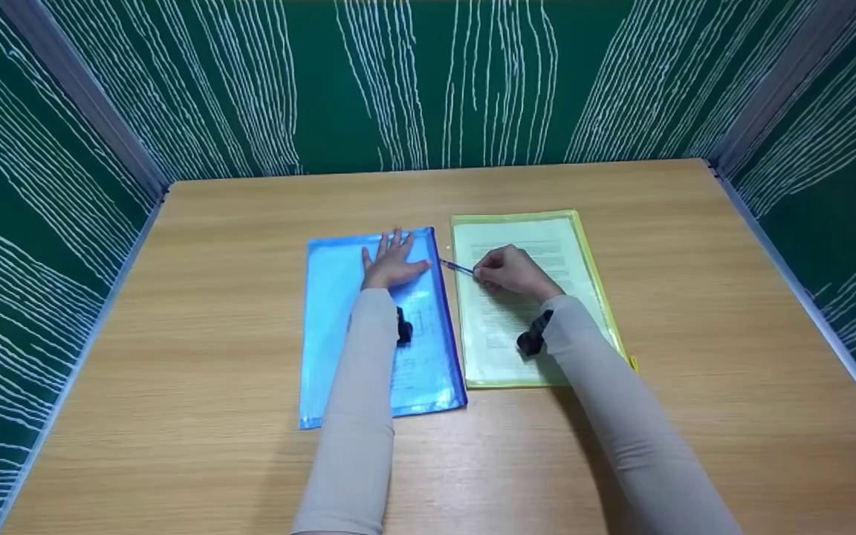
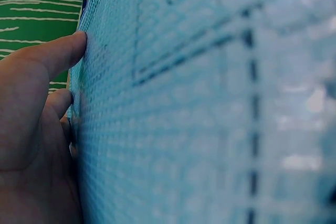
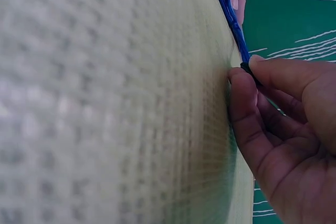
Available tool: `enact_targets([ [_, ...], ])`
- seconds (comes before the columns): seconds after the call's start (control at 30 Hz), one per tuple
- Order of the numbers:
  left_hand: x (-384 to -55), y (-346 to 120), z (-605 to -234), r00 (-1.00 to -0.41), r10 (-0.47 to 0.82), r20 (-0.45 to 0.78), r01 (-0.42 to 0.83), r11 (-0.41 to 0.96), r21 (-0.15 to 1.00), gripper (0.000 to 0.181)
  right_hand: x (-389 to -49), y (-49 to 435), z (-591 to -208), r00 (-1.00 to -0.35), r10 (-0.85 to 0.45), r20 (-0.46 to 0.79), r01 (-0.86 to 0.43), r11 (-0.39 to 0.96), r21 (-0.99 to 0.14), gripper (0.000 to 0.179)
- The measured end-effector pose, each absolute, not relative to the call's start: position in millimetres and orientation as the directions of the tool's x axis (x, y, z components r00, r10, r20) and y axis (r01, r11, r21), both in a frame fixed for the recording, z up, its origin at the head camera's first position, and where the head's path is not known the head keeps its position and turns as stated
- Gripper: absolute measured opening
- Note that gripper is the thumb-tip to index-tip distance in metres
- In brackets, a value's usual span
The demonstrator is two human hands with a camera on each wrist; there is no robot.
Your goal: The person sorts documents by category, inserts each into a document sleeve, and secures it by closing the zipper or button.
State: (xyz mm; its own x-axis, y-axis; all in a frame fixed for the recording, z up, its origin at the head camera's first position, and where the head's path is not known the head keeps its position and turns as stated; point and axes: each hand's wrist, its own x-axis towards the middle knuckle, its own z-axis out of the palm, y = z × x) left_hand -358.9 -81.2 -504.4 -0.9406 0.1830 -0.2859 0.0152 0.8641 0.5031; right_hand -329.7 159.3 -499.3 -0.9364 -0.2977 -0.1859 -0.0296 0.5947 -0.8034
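Observation:
A blue mesh zip folder point(image 1: 357, 334) lies on the table with papers inside, its dark blue edge on the right. My left hand point(image 1: 393, 264) rests on its upper part, fingers spread; the left wrist view shows the thumb point(image 2: 68, 53) along the mesh. My right hand point(image 1: 510, 269) pinches a slim blue pen-like stick point(image 1: 458, 266) between thumb and fingertips, above a yellow-edged zip folder point(image 1: 517, 357). The stick's far end reaches the blue folder's right edge; I cannot tell whether it touches. A dark end point(image 3: 251, 72) shows at the fingertips in the right wrist view.
The wooden table point(image 1: 198, 312) carries both folders side by side, a narrow gap between them. A yellow tab point(image 1: 633, 363) sticks out at the yellow-edged folder's lower right. Green walls with white streaks point(image 1: 428, 89) stand behind and at both sides.

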Motion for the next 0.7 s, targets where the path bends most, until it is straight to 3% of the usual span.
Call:
enact_targets([
  [0.7, -359.0, -82.8, -504.1, -0.938, 0.191, -0.29, 0.011, 0.851, 0.525, 0.078, -319.0, 164.1, -493.2, -0.915, -0.347, -0.207, -0.051, 0.608, -0.792, 0.019],
])
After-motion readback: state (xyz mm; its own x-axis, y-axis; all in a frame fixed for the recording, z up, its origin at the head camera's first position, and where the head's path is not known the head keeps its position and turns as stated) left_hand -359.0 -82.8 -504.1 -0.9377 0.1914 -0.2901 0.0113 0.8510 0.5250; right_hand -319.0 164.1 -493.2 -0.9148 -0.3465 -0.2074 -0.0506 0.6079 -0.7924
